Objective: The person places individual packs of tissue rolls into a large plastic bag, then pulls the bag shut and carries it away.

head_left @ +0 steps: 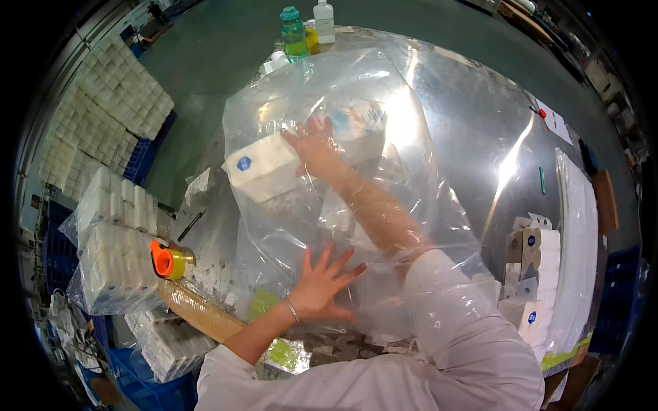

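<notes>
A large clear plastic bag (404, 185) lies spread over the metal table in front of me. My right hand (319, 151) is inside it, the forearm reaching in through the mouth of the bag. Its fingers are spread against the right end of a long white paper pack (264, 168) with a blue mark. Another white pack with blue print (363, 127) lies beyond that hand, blurred by the film. Nearer to me, my left hand (321, 284) rests with fingers spread on the lower part of the bag, holding nothing.
An orange tape dispenser (164, 262) and a black pen (192, 226) are at left, near wrapped paper packs (120, 267). White rolls (541, 257) and flat plastic bags (574, 240) lie at right. A teal bottle (293, 38) and white bottle (324, 24) stand at the far edge.
</notes>
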`<state>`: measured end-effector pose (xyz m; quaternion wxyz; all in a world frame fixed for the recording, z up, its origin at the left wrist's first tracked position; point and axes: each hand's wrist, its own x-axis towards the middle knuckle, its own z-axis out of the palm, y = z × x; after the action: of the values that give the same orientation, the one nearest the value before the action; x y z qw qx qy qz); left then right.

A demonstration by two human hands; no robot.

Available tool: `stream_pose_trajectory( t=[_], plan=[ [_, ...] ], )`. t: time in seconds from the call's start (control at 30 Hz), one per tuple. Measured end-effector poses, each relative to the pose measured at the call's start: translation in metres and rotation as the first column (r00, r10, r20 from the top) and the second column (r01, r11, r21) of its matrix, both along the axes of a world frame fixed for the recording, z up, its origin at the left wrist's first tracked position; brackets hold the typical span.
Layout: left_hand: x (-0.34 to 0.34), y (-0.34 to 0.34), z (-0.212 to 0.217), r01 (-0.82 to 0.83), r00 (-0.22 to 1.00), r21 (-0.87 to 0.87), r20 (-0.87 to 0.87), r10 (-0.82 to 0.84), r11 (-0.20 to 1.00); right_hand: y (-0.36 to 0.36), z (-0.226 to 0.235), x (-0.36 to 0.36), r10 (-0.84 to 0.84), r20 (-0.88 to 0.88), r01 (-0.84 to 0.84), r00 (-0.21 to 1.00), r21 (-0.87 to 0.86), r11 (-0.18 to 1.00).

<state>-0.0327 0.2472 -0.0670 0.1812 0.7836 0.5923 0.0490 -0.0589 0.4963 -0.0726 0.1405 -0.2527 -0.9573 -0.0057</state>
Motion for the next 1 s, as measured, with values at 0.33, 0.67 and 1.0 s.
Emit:
stream_pose_trajectory(
  t=[0.33, 0.67, 1.0],
  plan=[
    [-0.051, -0.068, -0.081, -0.291, 0.957, 0.017, -0.001, 0.291, 0.956, -0.083, -0.103, 0.245, -0.735, -0.231, 0.592, 0.637, -0.464, 0.659],
    [-0.164, -0.064, -0.087, -0.445, 0.889, -0.301, -0.261, 0.376, 0.843, -0.309, 0.076, 0.504, -0.867, -0.023, -0.091, 0.498, -0.996, -0.025],
    [0.132, -0.050, 0.056, 0.176, 0.894, 0.000, 0.419, -0.160, 0.984, -0.360, 0.050, 0.572, -0.890, 0.447, 0.912, 0.091, -0.396, -0.105]
  ],
)
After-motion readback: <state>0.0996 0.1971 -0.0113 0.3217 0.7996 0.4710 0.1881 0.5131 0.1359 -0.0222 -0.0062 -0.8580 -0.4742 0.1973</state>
